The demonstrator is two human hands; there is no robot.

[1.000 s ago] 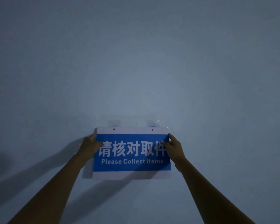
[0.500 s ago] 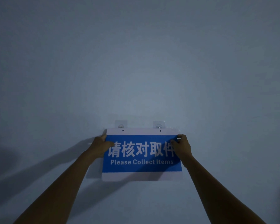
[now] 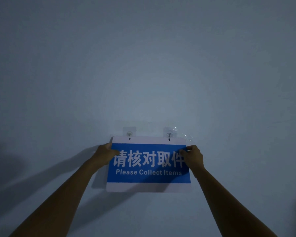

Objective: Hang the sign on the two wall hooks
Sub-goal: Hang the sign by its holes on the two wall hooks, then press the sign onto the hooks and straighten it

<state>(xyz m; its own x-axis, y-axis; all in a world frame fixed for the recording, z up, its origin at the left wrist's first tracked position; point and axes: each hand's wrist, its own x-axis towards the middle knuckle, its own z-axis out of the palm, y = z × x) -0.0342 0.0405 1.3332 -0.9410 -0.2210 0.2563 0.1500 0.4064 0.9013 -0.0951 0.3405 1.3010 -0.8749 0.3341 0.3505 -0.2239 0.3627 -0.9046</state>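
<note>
Hands hold a sign flat against a pale wall. The sign is blue in the middle with a white strip along the top and another along the bottom. It has big white Chinese letters, and under them the words "Please Collect Items".

The left hand has a closed grip on the left edge of the sign, high up. Its thumb lies on the blue front, just touching the first big letter. The right hand has a closed grip on the right edge, also high up. Its fingertips pinch the edge near the last big letter. Both bare arms reach up from the near bottom corners of the view.

Two clear sticky hooks sit on the wall just above the sign. The left hook is right over a small hole in the white top strip. The right hook is right over a second small hole. The holes sit a little below the hooks. I cannot tell if the hook tips are in the holes or not.

A bit of crinkled clear film sticks to the wall beside the right hook, by the top right corner of the sign.

The room is dim. Dark shadows of the arms and the sign fall on the wall to the left and below.
</note>
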